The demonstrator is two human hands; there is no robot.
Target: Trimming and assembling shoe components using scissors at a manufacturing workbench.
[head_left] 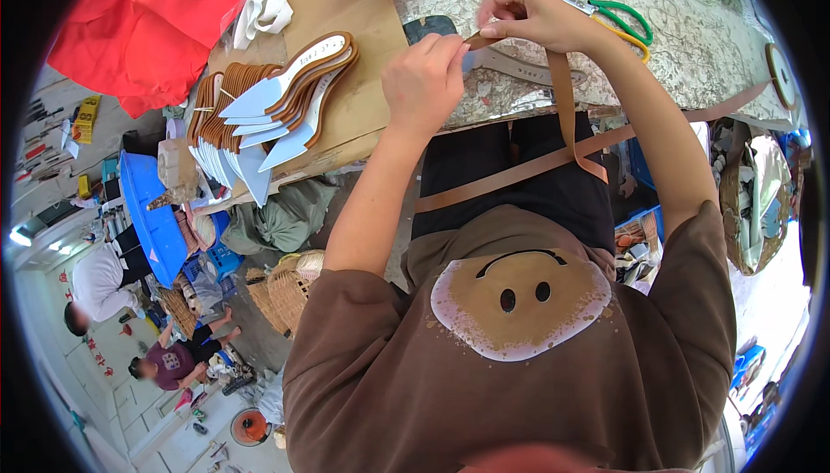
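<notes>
A stack of brown-edged, insole-shaped pieces (290, 84) lies on a cardboard sheet (367, 123) at the near edge of a worktable (709, 49) with a worn, mottled pale top. Just right of the stack, the left hand (424, 79) pinches a brown edging strip (562, 97) between thumb and fingers; beside it, the right hand (540, 22) grips the same strip with curled fingers. A grey insole-shaped piece (519, 68) lies below the hands, right of the stack; whether they hold it too I cannot tell. Farther right of the stack are scissors (593, 9) with green and yellow handles, then a tape roll (782, 75) at the table's edge. Beyond the stack lie white fabric bands (266, 2) and, to its left, red cloth (156, 23). On the stack's near side, off the table, stand a blue tub (149, 214), a grey-green sack (281, 214) and a woven basket (281, 296); well apart from it, two people (99, 283) occupy the cluttered room.
</notes>
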